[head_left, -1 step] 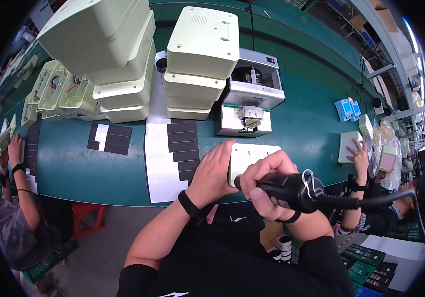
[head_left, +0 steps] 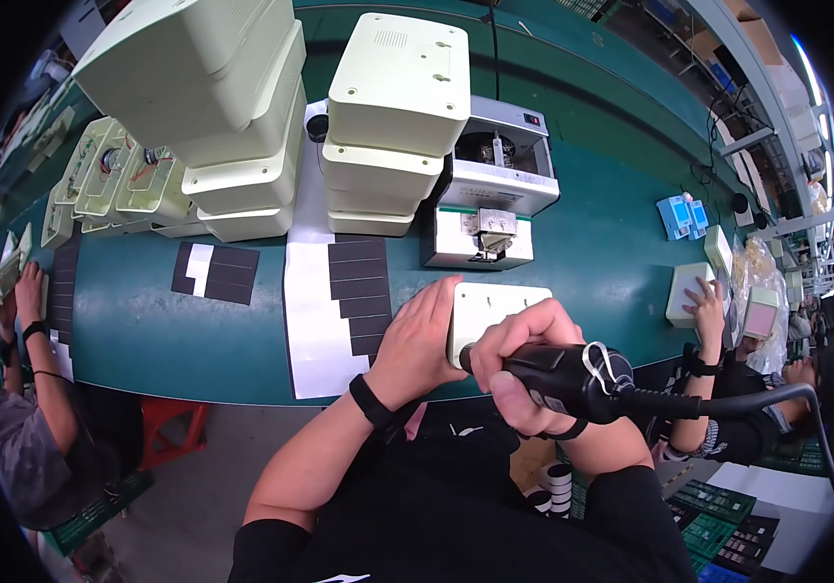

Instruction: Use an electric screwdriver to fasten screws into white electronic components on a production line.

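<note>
A cream plastic housing [head_left: 503, 297] lies at the near edge of the bench, in front of me. My left hand [head_left: 415, 340] grips its left side, fingers along the wall. Wrapped in my right hand [head_left: 522, 412] is a black corded electric screwdriver [head_left: 573, 377], held nearly level with its tip at the housing's near left corner. The screw under the tip, if any, is hidden. My right hand covers the housing's near right part.
Tall stacks of cream housings [head_left: 398, 73] stand at the back left, beside a grey and white screw feeder [head_left: 495, 185]. Black label sheets [head_left: 359, 282] lie on white paper. Open housings with wires [head_left: 150, 185] sit further left. Co-workers sit on both sides, one handling a box [head_left: 686, 291].
The right-hand co-worker's box has tilted slightly. My screwdriver's rear end and cord have shifted a little; my left hand and the housing stay in place.
</note>
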Tool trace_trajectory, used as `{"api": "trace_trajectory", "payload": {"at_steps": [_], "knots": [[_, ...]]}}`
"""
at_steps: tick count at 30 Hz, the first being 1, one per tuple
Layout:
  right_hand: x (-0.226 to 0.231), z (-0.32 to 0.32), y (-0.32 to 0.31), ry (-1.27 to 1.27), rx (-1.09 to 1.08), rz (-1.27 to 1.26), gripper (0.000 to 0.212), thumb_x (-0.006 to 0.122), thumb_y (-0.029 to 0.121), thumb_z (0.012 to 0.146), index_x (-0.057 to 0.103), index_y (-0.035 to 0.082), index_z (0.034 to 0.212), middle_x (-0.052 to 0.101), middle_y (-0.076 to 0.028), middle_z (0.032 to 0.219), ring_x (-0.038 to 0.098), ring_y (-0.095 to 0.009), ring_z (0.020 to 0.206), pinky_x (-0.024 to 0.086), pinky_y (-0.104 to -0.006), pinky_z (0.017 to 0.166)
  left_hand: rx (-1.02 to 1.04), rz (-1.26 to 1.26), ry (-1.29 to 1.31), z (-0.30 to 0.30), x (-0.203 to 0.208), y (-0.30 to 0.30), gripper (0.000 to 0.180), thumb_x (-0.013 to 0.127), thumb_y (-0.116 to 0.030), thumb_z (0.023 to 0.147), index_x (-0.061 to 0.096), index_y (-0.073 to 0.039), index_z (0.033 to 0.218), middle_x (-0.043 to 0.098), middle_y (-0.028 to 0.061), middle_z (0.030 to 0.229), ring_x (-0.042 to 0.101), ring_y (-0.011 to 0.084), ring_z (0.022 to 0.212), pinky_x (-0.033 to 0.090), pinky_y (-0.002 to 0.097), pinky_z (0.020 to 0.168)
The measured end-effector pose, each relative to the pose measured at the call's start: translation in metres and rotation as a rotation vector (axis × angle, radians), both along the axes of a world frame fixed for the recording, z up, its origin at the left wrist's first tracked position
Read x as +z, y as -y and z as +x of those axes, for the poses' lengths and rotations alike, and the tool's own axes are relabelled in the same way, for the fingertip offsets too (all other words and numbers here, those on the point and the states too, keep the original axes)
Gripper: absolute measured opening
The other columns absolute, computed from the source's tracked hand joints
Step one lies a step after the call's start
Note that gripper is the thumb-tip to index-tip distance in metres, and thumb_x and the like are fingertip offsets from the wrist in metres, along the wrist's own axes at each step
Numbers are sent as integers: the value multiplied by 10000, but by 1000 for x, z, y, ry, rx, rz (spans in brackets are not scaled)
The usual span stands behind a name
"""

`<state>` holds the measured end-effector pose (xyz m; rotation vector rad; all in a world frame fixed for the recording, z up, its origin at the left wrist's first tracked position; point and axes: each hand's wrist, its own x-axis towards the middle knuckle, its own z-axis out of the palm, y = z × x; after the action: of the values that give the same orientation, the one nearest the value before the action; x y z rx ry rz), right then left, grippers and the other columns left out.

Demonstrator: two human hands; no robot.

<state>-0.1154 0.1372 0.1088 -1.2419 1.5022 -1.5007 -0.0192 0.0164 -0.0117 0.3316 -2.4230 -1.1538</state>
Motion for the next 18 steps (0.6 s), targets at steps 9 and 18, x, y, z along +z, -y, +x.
{"api": "trace_trajectory", "payload": {"at_steps": [9,18], "knots": [[-16,4,4,-38,-58,-148,330,717,62,830,438,34,1005,635,-52,740,583,-69,620,489,-236,592,-9,0,12,-1,2,1,999,896,-242,577,362,28,1377,517,218,1309,518,371,1241,431,426,1034],[32,-22,17,95,-110,-310,307,638,152,900,399,56,1069,555,-61,738,535,-144,608,488,-324,584,9,51,130,7,15,10,1002,905,-228,575,361,20,1380,518,199,1312,520,361,1241,432,424,1039]]}}
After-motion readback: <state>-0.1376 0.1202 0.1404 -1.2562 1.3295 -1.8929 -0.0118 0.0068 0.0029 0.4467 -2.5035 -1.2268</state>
